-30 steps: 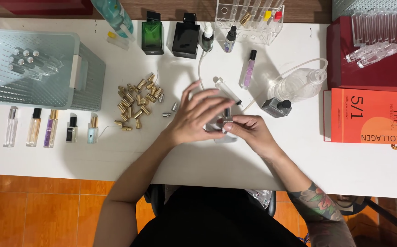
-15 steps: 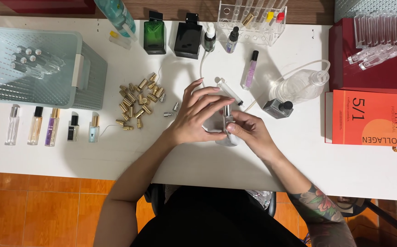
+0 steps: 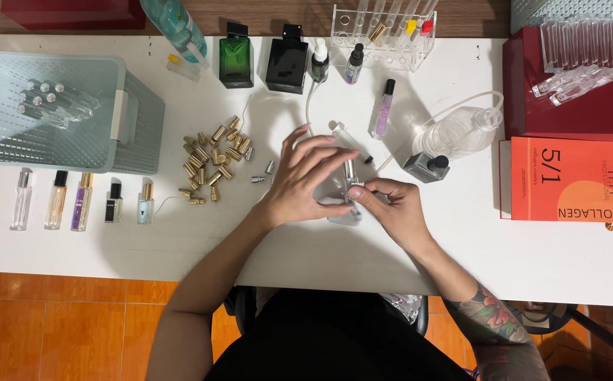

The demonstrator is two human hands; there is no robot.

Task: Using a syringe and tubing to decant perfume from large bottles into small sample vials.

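Two hands, left (image 3: pixel 299 182) and right (image 3: pixel 391 208), grasp one small clear bottle (image 3: pixel 349 190); five vials (image 3: pixel 81 199) line up leftward.

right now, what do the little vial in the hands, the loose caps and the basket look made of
Small vial, pinched between left hand and right hand: clear glass or hard plastic, see-through with a silvery neck. Loose caps: shiny gold, likely metal or metallised plastic. Basket: matte pale green plastic, moulded lattice walls.
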